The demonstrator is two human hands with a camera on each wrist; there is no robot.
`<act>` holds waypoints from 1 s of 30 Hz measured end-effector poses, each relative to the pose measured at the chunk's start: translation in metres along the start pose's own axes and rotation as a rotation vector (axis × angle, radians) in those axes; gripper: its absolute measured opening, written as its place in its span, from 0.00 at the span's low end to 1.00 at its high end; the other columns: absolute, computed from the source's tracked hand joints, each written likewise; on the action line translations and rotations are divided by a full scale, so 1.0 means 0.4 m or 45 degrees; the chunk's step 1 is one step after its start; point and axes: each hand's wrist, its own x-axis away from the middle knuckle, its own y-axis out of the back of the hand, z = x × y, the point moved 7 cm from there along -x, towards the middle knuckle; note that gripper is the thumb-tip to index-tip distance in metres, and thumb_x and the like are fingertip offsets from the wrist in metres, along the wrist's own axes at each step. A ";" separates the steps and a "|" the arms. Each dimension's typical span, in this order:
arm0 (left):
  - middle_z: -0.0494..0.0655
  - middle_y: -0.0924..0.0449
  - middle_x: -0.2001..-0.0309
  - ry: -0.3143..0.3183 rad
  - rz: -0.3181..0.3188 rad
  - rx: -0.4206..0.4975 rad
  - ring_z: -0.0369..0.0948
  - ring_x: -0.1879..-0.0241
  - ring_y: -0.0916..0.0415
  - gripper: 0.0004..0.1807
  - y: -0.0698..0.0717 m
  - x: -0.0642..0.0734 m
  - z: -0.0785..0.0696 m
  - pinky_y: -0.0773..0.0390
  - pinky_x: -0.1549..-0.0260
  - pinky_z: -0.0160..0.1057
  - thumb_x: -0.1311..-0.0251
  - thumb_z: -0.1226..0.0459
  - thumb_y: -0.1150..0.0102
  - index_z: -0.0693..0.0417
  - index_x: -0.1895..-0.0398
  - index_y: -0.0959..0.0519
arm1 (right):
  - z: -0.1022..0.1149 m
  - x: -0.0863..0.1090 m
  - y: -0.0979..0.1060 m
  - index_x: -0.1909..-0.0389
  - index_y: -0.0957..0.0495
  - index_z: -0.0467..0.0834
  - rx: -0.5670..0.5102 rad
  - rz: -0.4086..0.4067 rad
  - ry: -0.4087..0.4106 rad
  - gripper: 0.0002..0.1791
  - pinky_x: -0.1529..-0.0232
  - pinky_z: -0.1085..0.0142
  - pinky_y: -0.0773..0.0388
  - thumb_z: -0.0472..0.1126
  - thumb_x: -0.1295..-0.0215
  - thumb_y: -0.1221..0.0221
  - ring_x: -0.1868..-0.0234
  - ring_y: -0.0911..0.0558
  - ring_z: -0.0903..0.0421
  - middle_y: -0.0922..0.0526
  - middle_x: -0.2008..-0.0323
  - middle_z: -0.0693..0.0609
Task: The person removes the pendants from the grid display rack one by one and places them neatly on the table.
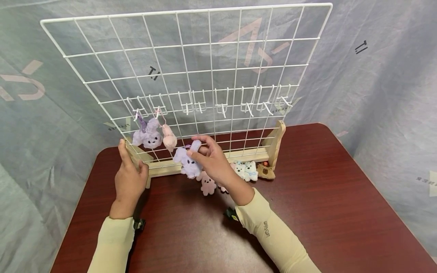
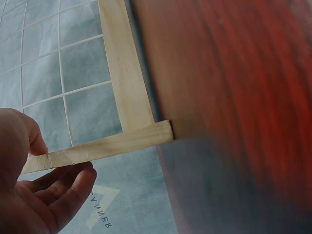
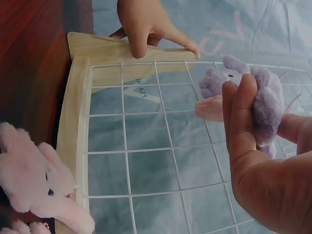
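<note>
My right hand point(image 1: 213, 157) pinches a lavender plush bunny keychain point(image 1: 191, 165) between thumb and fingers, in front of the lower part of the white wire grid point(image 1: 211, 70). A second lavender plush keychain point(image 1: 150, 136) hangs by a purple strap from a hook at the left, beside a pink plush keychain point(image 1: 169, 138) on a beaded chain. My left hand point(image 1: 131, 178) grips the left wooden side piece of the grid stand point(image 2: 97, 148); the left wrist view puts the thumb on one side of the wood and the fingers on the other.
Several white hooks point(image 1: 223, 108) line one level of the grid. On the dark red table point(image 1: 324, 189), a pink plush point(image 1: 207, 185), white plushes point(image 1: 250, 170) and a brown plush point(image 1: 265, 171) lie by the stand's base. The right wooden side piece point(image 1: 275, 144) stands at the table's rear.
</note>
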 end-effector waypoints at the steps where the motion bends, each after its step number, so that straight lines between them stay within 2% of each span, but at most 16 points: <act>1: 0.70 0.26 0.73 0.001 0.001 0.000 0.56 0.84 0.36 0.49 0.000 0.000 0.000 0.35 0.82 0.58 0.35 0.67 0.43 0.51 0.14 0.57 | 0.000 -0.001 0.001 0.31 0.30 0.40 0.014 0.001 0.004 0.24 0.73 0.66 0.18 0.31 0.25 0.42 0.71 0.15 0.61 0.16 0.67 0.55; 5: 0.68 0.27 0.74 0.005 0.009 -0.001 0.54 0.85 0.38 0.49 -0.002 0.000 0.002 0.37 0.83 0.55 0.35 0.67 0.43 0.51 0.14 0.57 | -0.004 -0.003 0.001 0.34 0.28 0.38 0.036 0.015 0.025 0.21 0.74 0.67 0.18 0.31 0.25 0.43 0.73 0.18 0.61 0.18 0.68 0.55; 8: 0.66 0.28 0.75 0.005 0.011 -0.004 0.54 0.85 0.38 0.49 -0.002 0.000 0.003 0.37 0.83 0.53 0.34 0.67 0.43 0.51 0.14 0.57 | -0.008 -0.004 0.002 0.36 0.27 0.37 0.040 0.018 0.023 0.18 0.74 0.65 0.16 0.32 0.24 0.43 0.72 0.15 0.60 0.17 0.65 0.52; 14: 0.66 0.29 0.76 -0.003 -0.001 -0.007 0.54 0.85 0.38 0.49 -0.002 0.000 0.002 0.36 0.83 0.55 0.35 0.67 0.43 0.52 0.14 0.57 | -0.016 -0.006 0.001 0.38 0.27 0.35 0.043 0.031 0.006 0.16 0.73 0.63 0.15 0.33 0.21 0.46 0.70 0.13 0.59 0.14 0.61 0.46; 19: 0.69 0.27 0.74 0.001 -0.005 -0.005 0.56 0.84 0.37 0.49 -0.001 0.000 0.003 0.35 0.82 0.59 0.35 0.67 0.43 0.51 0.14 0.57 | -0.021 -0.009 -0.001 0.40 0.27 0.32 0.059 0.054 0.009 0.15 0.73 0.64 0.15 0.34 0.21 0.45 0.71 0.13 0.59 0.14 0.64 0.50; 25: 0.71 0.26 0.72 0.008 -0.004 -0.002 0.57 0.84 0.36 0.49 -0.001 0.000 0.003 0.34 0.81 0.60 0.35 0.67 0.43 0.50 0.14 0.57 | -0.024 -0.012 0.005 0.42 0.25 0.30 0.179 0.038 0.038 0.15 0.73 0.69 0.21 0.34 0.24 0.42 0.74 0.19 0.64 0.18 0.73 0.56; 30: 0.70 0.26 0.73 0.012 0.000 -0.002 0.57 0.84 0.37 0.49 -0.002 0.001 0.005 0.35 0.82 0.59 0.35 0.67 0.43 0.50 0.14 0.57 | -0.035 -0.017 0.010 0.44 0.23 0.31 0.201 0.038 0.031 0.14 0.73 0.69 0.22 0.34 0.25 0.41 0.73 0.20 0.64 0.18 0.73 0.56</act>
